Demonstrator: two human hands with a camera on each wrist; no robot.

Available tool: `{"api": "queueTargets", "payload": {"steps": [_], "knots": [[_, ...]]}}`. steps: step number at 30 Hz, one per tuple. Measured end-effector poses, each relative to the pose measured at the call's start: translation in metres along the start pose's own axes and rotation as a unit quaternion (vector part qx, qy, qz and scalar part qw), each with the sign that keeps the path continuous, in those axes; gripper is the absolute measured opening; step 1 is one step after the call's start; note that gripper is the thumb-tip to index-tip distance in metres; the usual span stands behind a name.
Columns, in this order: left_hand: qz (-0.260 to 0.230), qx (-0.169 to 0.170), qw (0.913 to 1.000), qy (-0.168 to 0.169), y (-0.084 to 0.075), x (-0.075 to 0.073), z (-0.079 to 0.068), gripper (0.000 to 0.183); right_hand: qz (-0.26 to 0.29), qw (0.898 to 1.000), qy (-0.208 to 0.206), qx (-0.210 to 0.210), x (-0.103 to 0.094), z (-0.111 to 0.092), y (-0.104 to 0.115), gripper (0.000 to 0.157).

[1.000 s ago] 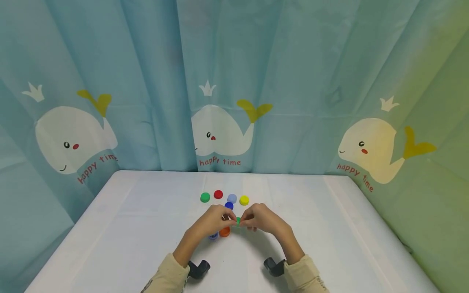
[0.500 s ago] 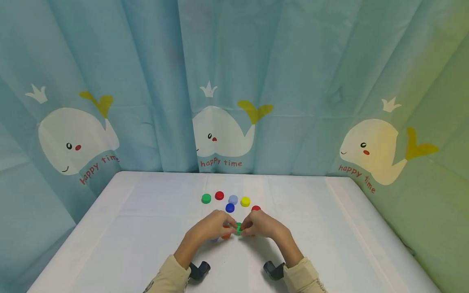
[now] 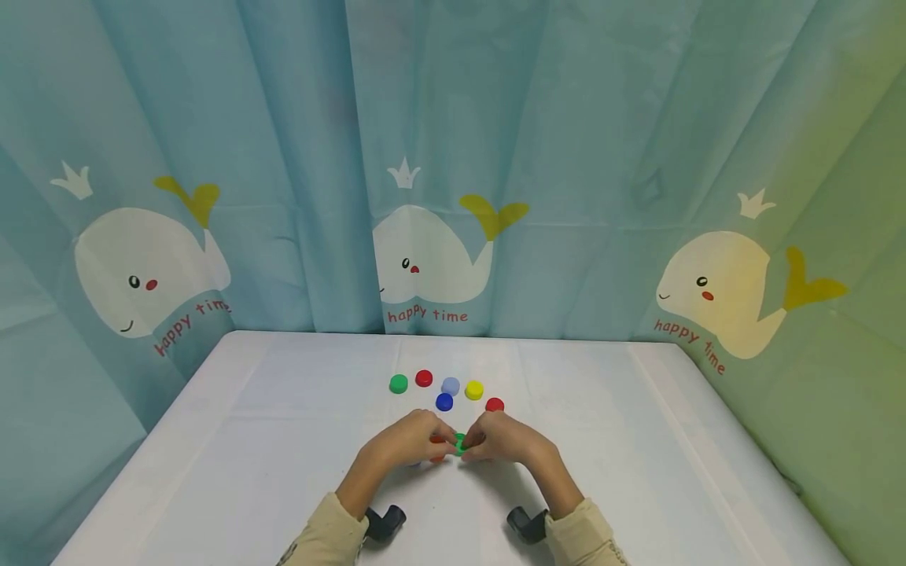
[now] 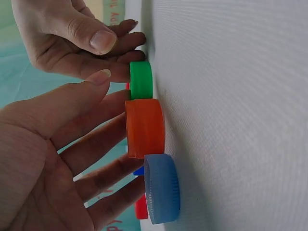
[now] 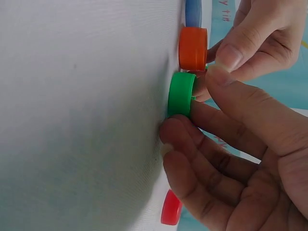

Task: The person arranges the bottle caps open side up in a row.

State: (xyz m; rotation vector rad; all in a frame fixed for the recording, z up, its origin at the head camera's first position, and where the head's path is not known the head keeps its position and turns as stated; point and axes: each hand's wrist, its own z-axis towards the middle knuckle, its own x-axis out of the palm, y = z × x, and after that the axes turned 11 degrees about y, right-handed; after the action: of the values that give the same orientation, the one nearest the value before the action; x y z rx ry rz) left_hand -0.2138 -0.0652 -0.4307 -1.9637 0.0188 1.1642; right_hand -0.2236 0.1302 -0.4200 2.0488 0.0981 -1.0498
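Whale-printed curtain (image 3: 580,157) backs our white desk (image 3: 297,440). Our left hand (image 3: 416,435) reaches with extended fingers beside an orange cap (image 4: 145,129) and a blue cap (image 4: 163,190); whether it touches them we cannot tell. Our right hand (image 3: 504,435), thumb apart from loosely bent fingers, touches a green cap (image 5: 182,94), just right of the orange one. Farther off lies a yellow cap (image 3: 474,390).

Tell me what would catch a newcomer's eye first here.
Likely the white whales printed on the blue-green curtain behind the white table. Next, the scatter of bright caps mid-table, where the left hand and right hand meet at a green cap, beside an orange cap.
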Motion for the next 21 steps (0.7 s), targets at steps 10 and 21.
{"api": "queueTargets", "payload": {"steps": [10, 21], "knots": [[-0.02, 0.011, 0.9997, 0.0, 0.003, -0.002, 0.0007, 0.021, -0.012, 1.0, 0.003, -0.02, -0.0036, -0.0037, -0.0014, 0.015], [-0.038, -0.019, 0.9915, -0.123, 0.0039, -0.0053, 0.0001, 0.011, -0.001, 0.997, -0.07, -0.009, -0.0072, -0.005, -0.0045, 0.017]]}}
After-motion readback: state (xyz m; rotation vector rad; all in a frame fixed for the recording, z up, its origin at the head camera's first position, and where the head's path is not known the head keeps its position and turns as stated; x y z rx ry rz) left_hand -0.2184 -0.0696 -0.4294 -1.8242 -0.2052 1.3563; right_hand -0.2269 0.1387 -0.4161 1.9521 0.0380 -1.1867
